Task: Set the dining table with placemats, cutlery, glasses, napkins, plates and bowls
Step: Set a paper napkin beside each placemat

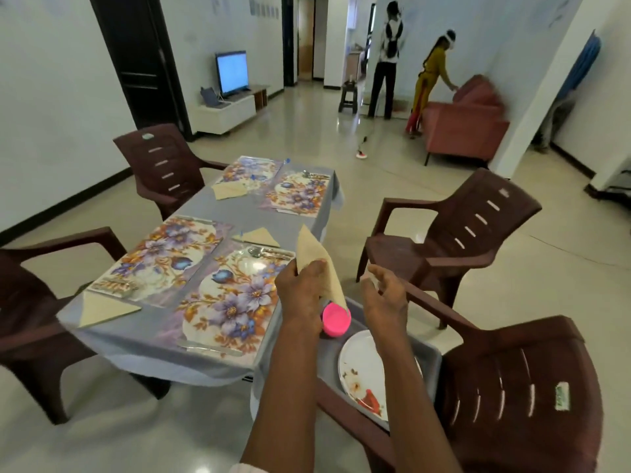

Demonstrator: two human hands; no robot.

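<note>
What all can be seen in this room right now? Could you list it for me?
placemats: four, floral purple and orange, on the table
tablecloth: one, grey-blue, over the table
napkins: three, cream, folded, lying beside placemats
held napkin: one, cream, in the left hand
cutlery: silver, on the far edge of the nearest placemat
bowl: one, pink, in the grey tray on the near chair
plate: one, white with flowers, in the same tray
chairs: five, brown plastic, around the table
sofa: one, reddish, at the far wall
television: one, switched on, far left
people: two, near the sofa
left hand: pinching the napkin
right hand: empty, over the tray
</note>
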